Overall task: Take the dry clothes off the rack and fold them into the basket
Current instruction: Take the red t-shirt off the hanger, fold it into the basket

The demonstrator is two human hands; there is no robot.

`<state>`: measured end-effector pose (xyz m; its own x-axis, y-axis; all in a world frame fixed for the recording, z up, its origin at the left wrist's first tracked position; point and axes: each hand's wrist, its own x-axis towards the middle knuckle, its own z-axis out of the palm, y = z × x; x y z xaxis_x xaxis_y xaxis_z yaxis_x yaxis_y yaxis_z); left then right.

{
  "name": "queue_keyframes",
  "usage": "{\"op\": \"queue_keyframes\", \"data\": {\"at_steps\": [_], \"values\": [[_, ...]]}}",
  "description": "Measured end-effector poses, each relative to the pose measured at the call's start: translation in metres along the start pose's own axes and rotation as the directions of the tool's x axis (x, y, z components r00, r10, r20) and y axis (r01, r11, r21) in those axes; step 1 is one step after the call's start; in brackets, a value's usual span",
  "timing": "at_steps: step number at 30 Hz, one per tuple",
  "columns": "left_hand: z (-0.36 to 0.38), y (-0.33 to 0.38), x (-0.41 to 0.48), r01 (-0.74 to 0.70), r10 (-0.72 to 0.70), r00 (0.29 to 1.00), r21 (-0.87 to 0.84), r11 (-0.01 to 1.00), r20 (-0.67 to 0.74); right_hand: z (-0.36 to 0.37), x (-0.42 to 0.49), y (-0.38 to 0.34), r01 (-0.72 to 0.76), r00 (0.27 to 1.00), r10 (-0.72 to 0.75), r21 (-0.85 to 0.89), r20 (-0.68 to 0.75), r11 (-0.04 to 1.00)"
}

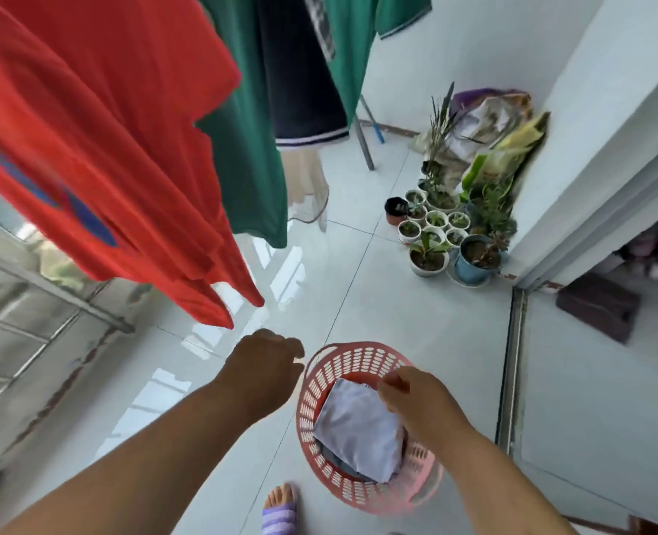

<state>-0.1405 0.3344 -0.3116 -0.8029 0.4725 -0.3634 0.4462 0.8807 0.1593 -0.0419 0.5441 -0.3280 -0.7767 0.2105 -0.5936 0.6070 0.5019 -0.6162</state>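
A pink plastic basket (321,384) stands on the tiled floor with a folded white garment (358,426) lying on top of darker folded clothes. My right hand (412,399) hovers over the basket's right side, fingers loosely curled and holding nothing. My left hand (265,364) hangs in the air left of the basket, fingers loosely curled, nothing in it. A red shirt (99,148) with a blue print hangs from the rack at upper left. Behind it hang a green shirt (250,140), a dark navy garment (296,83) and another green shirt (354,44).
A cluster of potted plants (447,233) and bags sits against the white wall at right. A rack leg (364,137) slants down behind the clothes. A sliding-door track (513,361) runs along the right. A railing (49,287) is at left. My sandalled foot (281,511) stands near the basket.
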Motion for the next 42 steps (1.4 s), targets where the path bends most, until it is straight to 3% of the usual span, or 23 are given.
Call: {"op": "queue_keyframes", "data": {"at_steps": [12, 24, 30, 35, 38, 42], "values": [[-0.166, 0.005, -0.084, -0.017, 0.021, 0.947, 0.016, 1.0, -0.321, -0.048, -0.06, -0.155, 0.373, 0.926, -0.368, 0.051, -0.079, 0.927], [-0.32, -0.002, -0.174, 0.082, 0.025, 0.799, 0.15, 0.985, -0.6, -0.061, -0.112, -0.298, 0.729, 0.68, -0.704, 0.089, -0.202, 0.679], [-0.37, -0.045, -0.182, 0.257, -0.098, 0.767, 0.164, 0.952, -0.634, -0.05, -0.11, -0.338, 0.777, 0.615, -0.747, 0.033, -0.254, 0.628], [-0.389, -0.083, -0.169, 0.373, -0.199, 0.793, 0.201, 0.906, -0.577, -0.04, -0.101, -0.373, 0.772, 0.598, -0.754, -0.059, -0.274, 0.633], [-0.389, -0.103, -0.147, 0.374, -0.241, 0.816, 0.163, 0.913, -0.526, -0.034, -0.102, -0.399, 0.713, 0.585, -0.762, -0.271, -0.278, 0.647], [-0.38, -0.12, -0.115, 0.315, -0.203, 0.856, 0.169, 0.934, -0.475, -0.02, -0.093, -0.423, 0.678, 0.615, -0.755, -0.336, -0.227, 0.653]]}}
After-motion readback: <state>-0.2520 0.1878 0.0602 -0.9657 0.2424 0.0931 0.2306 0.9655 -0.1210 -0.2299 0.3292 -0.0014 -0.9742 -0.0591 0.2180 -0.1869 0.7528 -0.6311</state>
